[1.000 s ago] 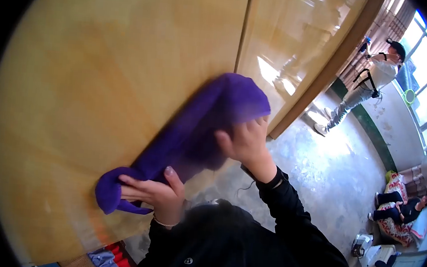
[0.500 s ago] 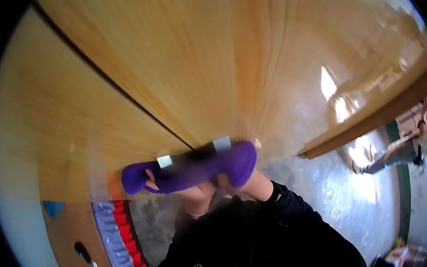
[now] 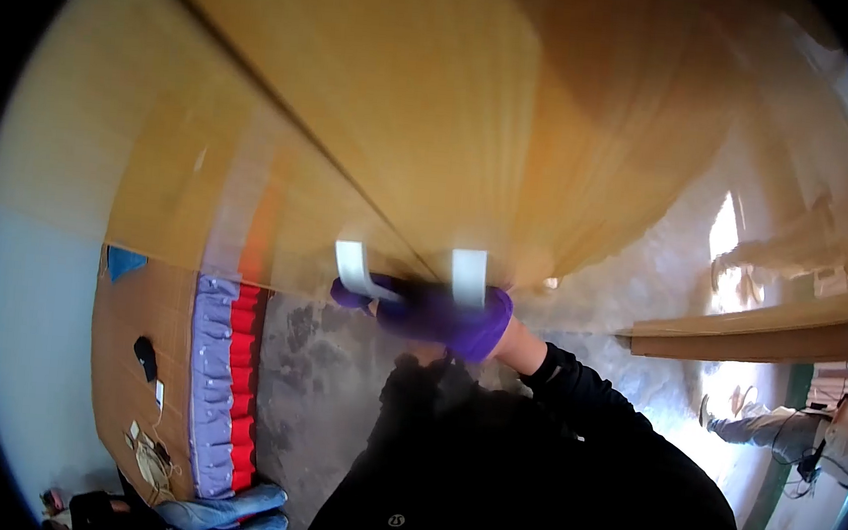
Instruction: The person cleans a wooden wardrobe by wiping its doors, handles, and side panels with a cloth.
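A purple cloth (image 3: 444, 324) is bunched against the glossy wooden cabinet doors (image 3: 406, 114), right at two silver handles. The left handle (image 3: 350, 264) and the right handle (image 3: 469, 277) stand on either side of the dark door seam. My right hand (image 3: 500, 339) is closed on the cloth's right end, its fingers mostly hidden behind the fabric. Only a little skin of my left hand (image 3: 424, 349) shows below the cloth; it is closed on the fabric, blurred and largely covered.
To the left, a brown tabletop (image 3: 124, 341) carries a dark object (image 3: 146, 358) and cables, with a lilac and red ruffled cloth (image 3: 216, 378) along its edge. Blue jeans (image 3: 230, 514) show at lower left. Another person's leg (image 3: 765, 429) is at the right, beyond a wooden edge (image 3: 757, 336).
The purple cloth is now more bunched, and its left end has come in toward the handles with my left hand. My view has turned, showing more of the table and jeans.
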Demonstrator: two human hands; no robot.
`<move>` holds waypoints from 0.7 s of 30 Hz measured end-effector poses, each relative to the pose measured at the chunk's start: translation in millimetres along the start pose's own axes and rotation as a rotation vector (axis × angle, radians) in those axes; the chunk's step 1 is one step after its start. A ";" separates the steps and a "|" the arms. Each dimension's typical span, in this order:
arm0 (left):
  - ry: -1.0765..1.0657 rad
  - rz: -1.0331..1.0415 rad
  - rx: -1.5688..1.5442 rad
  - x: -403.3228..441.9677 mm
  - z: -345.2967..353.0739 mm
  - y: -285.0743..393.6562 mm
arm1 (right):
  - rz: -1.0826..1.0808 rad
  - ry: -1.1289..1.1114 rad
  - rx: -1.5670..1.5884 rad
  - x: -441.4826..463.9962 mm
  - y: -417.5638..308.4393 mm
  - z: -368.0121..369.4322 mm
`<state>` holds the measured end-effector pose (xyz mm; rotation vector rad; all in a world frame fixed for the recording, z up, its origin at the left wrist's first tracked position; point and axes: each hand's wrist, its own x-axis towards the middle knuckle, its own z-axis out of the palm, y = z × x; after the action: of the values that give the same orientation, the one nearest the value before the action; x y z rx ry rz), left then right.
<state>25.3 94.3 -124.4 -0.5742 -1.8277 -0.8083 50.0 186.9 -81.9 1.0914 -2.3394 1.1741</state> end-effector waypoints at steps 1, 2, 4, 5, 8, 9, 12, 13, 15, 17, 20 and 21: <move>-0.017 -0.001 0.002 -4.8 -0.3 -3.6 | 0.065 0.033 0.213 2.5 0.7 2.3; -0.036 0.001 -0.001 -8.8 2.6 -5.7 | 0.135 0.071 0.425 2.3 3.6 2.0; -0.071 0.005 -0.011 -18.6 6.7 -11.5 | 0.242 0.086 0.413 -11.7 11.4 10.2; -0.089 0.017 -0.025 -23.7 5.6 -15.4 | 0.270 0.157 0.326 -10.7 4.2 4.6; -0.161 0.026 -0.076 -40.6 9.8 -29.4 | 0.318 0.462 0.363 -19.7 6.1 8.8; -0.181 0.037 -0.096 -44.0 10.4 -33.8 | 0.306 0.469 0.247 -27.0 14.0 16.0; -0.266 0.065 -0.170 -63.3 4.9 -53.1 | 0.414 0.397 -0.014 -70.7 36.9 59.0; -0.304 0.075 -0.194 -72.5 2.5 -61.5 | 0.510 0.306 -0.126 -86.6 44.5 72.1; -0.424 0.135 -0.173 -94.2 -6.9 -83.9 | 0.428 0.368 -0.362 -101.5 46.1 87.0; -0.616 0.467 0.205 -122.5 -23.2 -108.6 | 0.344 0.420 -0.590 -108.5 42.1 98.9; -0.780 0.347 0.073 -143.8 -28.3 -130.3 | 0.376 0.478 -0.773 -105.4 34.5 113.2; -0.881 0.441 0.109 -146.6 -31.4 -136.3 | 0.415 0.485 -0.757 -103.4 31.5 115.1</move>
<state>3.6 -22.5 -288.5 -1.3500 -2.3589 -0.1323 102.4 159.9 -228.4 0.0555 -2.3140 0.4662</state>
